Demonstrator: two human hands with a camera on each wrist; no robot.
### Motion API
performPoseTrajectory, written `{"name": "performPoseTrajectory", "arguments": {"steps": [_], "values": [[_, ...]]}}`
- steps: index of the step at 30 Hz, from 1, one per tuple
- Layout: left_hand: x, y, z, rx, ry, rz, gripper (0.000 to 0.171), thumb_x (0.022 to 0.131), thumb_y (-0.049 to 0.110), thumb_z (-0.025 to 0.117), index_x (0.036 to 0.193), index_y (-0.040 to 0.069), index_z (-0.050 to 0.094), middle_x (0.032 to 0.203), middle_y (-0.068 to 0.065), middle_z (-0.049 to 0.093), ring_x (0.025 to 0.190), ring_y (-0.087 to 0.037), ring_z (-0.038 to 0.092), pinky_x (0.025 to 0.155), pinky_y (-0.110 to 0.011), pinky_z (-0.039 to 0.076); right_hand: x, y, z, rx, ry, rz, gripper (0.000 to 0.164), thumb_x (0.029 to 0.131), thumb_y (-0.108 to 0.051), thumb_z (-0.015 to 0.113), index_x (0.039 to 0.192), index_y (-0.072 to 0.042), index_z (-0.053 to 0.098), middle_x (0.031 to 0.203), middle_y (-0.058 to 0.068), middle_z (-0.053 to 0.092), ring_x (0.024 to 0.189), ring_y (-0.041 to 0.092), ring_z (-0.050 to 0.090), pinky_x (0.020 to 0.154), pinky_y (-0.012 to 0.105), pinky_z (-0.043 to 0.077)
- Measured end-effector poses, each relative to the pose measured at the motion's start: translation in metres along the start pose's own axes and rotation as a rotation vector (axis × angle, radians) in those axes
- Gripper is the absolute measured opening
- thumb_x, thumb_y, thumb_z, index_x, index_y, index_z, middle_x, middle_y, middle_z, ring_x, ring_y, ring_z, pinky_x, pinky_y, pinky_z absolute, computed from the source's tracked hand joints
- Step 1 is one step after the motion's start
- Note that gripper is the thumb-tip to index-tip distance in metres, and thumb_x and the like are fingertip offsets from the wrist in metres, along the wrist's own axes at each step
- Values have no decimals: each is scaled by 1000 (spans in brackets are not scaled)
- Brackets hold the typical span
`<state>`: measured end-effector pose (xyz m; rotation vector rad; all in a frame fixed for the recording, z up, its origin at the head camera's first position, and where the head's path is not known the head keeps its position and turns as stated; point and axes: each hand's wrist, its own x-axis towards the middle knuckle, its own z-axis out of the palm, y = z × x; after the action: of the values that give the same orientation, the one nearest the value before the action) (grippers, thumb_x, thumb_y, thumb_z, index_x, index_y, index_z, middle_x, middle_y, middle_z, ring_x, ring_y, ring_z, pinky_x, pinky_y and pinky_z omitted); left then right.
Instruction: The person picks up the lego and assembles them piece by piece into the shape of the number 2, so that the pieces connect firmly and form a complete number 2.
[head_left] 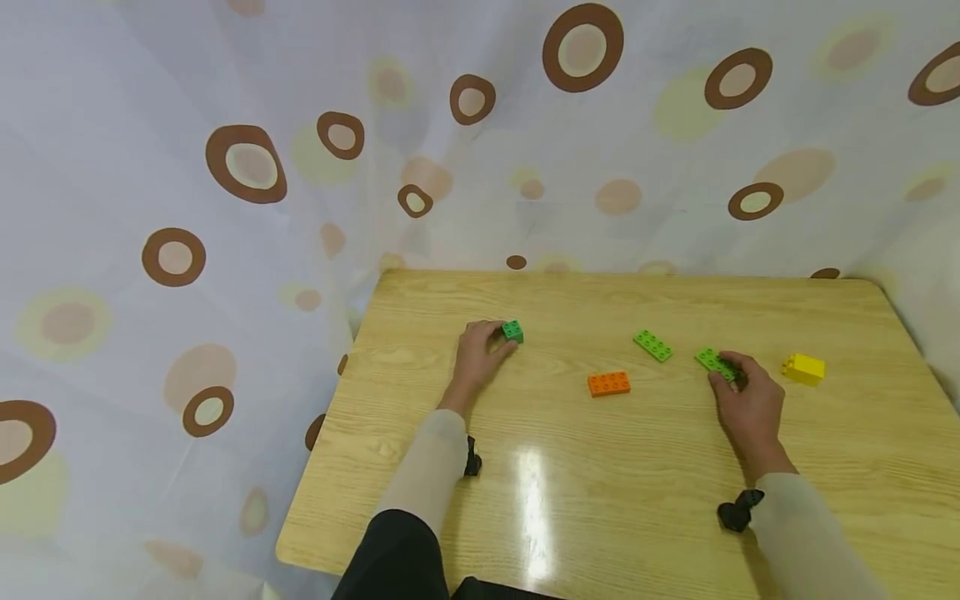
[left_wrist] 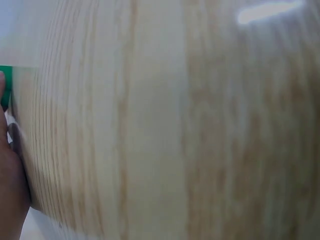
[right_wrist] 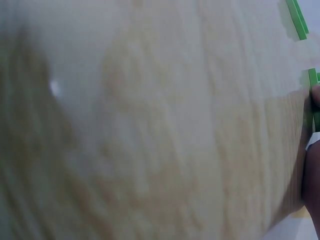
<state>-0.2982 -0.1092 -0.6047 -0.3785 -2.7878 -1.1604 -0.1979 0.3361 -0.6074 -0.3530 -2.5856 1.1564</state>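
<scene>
On the left of the table, my left hand (head_left: 477,354) pinches a dark green toy brick (head_left: 513,331) between thumb and fingers; a bit of that green brick (left_wrist: 6,82) shows at the left edge of the left wrist view. Farther right, my right hand (head_left: 750,404) grips a flat light green brick (head_left: 712,360) by its near right end, and the same brick (right_wrist: 313,80) peeks in at the right wrist view's edge. A second flat light green brick (head_left: 652,345) lies just left of it. An orange brick (head_left: 609,383) lies between the hands, nearer to me.
A yellow brick (head_left: 803,369) rests on its side to the right of my right hand. The wooden table (head_left: 600,483) meets a hanging patterned cloth (head_left: 487,150) at its back and left edges. Black wrist cameras sit under both sleeves.
</scene>
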Motion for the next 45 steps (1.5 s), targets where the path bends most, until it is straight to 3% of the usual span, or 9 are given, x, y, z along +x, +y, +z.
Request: {"name": "performPoseTrajectory", "arguments": {"steps": [2,9,14,20,26,32,36,39,45], "values": [[0,1,-1,2,-1,-3,49,101,39,73,143,14,65,138,-2,67,136,-24,50,119,-49,37,1,0,0,5,0,10,43,107,-22,66,147,-9,61,145,16,64,132,37,60,107,29,48],[1,3,-3,1,-1,-2,49,100,40,74,141,14,67,136,-2,68,134,-24,51,119,-49,37,1,-3,-2,30,-13,-8,44,107,-20,65,147,-4,59,143,25,60,133,45,53,112,62,40],[0,2,-2,-4,-2,-10,49,99,40,74,140,14,68,135,-2,68,133,-24,53,118,-49,38,-5,-3,-6,35,-50,-28,42,107,-19,66,144,0,61,140,28,61,133,49,52,114,66,35],[1,4,-3,8,-2,-3,49,99,40,75,140,15,67,135,-1,69,132,-22,55,118,-49,38,-14,-1,-13,21,-147,-96,42,105,-30,69,141,-9,66,139,19,66,128,29,61,101,20,46],[2,6,-3,33,-5,6,50,100,42,73,142,16,67,137,0,69,132,-21,56,118,-50,37,-25,-6,-17,16,-296,-165,40,104,-34,71,139,-15,68,139,18,66,135,36,55,113,47,45],[-1,6,-2,64,-12,25,50,100,44,73,142,17,67,136,1,69,132,-22,57,114,-50,39,-43,-14,-8,78,-374,-283,33,99,-24,78,132,-21,74,126,8,70,113,2,54,91,12,38],[0,7,-1,70,8,48,50,99,43,75,141,18,68,136,1,70,131,-21,57,112,-50,40,-52,-22,1,154,-433,-360,32,97,-14,80,128,-19,75,120,10,72,124,30,56,115,36,35],[0,7,1,66,7,57,51,99,45,74,141,18,68,135,3,70,132,-20,56,111,-48,40,-57,-30,10,186,-472,-412,33,93,-9,82,125,-17,77,120,10,75,132,47,52,126,62,18],[-3,10,3,53,-7,33,51,99,45,74,142,19,68,136,3,70,134,-19,54,113,-48,38,-73,-55,40,194,-535,-541,36,86,-6,87,120,-17,79,115,-1,78,115,18,68,125,65,17]]}}
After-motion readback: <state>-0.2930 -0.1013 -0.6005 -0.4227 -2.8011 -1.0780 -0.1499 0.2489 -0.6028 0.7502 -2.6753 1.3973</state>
